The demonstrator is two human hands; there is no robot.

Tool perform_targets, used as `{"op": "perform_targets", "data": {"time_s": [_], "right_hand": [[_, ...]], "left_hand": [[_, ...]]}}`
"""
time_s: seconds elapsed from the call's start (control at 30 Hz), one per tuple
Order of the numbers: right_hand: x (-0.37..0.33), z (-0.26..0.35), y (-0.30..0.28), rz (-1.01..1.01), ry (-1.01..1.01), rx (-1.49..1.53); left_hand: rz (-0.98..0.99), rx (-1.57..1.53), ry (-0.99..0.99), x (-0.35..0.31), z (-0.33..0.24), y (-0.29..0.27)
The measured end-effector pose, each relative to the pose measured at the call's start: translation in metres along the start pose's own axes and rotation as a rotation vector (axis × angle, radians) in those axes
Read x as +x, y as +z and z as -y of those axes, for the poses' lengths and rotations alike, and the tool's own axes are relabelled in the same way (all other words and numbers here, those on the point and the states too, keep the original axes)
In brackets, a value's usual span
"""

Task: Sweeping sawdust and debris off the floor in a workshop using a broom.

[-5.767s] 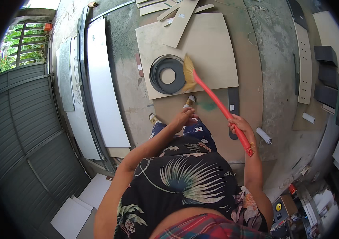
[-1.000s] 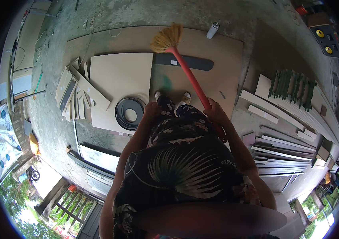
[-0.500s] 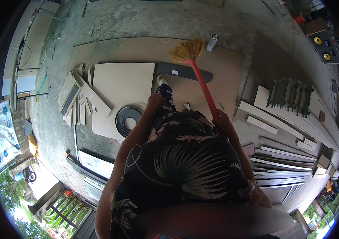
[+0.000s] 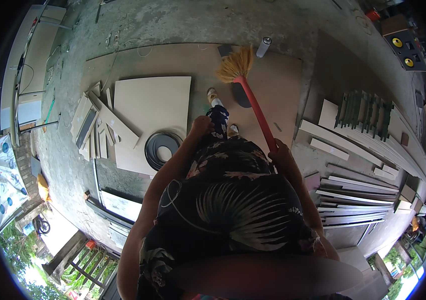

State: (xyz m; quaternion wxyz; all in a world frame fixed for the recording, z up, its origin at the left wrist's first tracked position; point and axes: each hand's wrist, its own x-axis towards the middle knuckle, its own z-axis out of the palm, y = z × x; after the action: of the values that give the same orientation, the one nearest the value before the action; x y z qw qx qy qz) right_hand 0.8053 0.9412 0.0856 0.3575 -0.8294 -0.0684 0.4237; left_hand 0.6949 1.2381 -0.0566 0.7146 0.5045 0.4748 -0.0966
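A straw broom with a red handle (image 4: pixel 257 111) slants up from my right hand (image 4: pixel 281 154), whose fingers wrap round the handle's near end. Its yellow bristles (image 4: pixel 236 66) rest over a dark flat board (image 4: pixel 241 95); the middle of that board is hidden behind them. My left hand (image 4: pixel 201 126) hangs beside my thigh with its fingers curled in, and I see nothing in it. My left foot stands just left of the dark board. A grey-white spray can (image 4: pixel 263 47) stands just right of the bristles.
Left of my legs lies a large pale panel (image 4: pixel 153 105) with a black coil (image 4: pixel 163 150) on it. Loose board offcuts (image 4: pixel 104 120) are piled beyond it. Stacked long strips (image 4: pixel 363 145) lie at right, with a speaker (image 4: pixel 405 50) farther off. Brown sheeting (image 4: pixel 173 57) covers the floor ahead.
The dark board has turned from lying crosswise to running lengthwise under the broom head. My left foot has shifted right, and the left hand moved slightly right. The right hand keeps its hold.
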Motion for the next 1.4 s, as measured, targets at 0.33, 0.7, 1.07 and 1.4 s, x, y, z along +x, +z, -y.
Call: {"op": "perform_targets", "data": {"time_s": [0.33,0.7,1.07,1.4], "right_hand": [[-0.013,-0.001,-0.014,0.148,0.157,0.145],[0.027,-0.029,0.044,-0.375,0.501,0.179],[0.320,0.051,0.143,0.165,0.193,-0.790],[0.265,0.129,0.162,-0.186,-0.139,-0.229]], "left_hand": [[0.056,0.121,-0.050,-0.008,0.032,-0.041],[-0.043,0.009,-0.183,-0.013,0.043,-0.122],[-0.121,0.006,-0.207,-0.020,0.041,-0.197],[-0.126,-0.022,-0.210,0.002,0.032,-0.219]]}}
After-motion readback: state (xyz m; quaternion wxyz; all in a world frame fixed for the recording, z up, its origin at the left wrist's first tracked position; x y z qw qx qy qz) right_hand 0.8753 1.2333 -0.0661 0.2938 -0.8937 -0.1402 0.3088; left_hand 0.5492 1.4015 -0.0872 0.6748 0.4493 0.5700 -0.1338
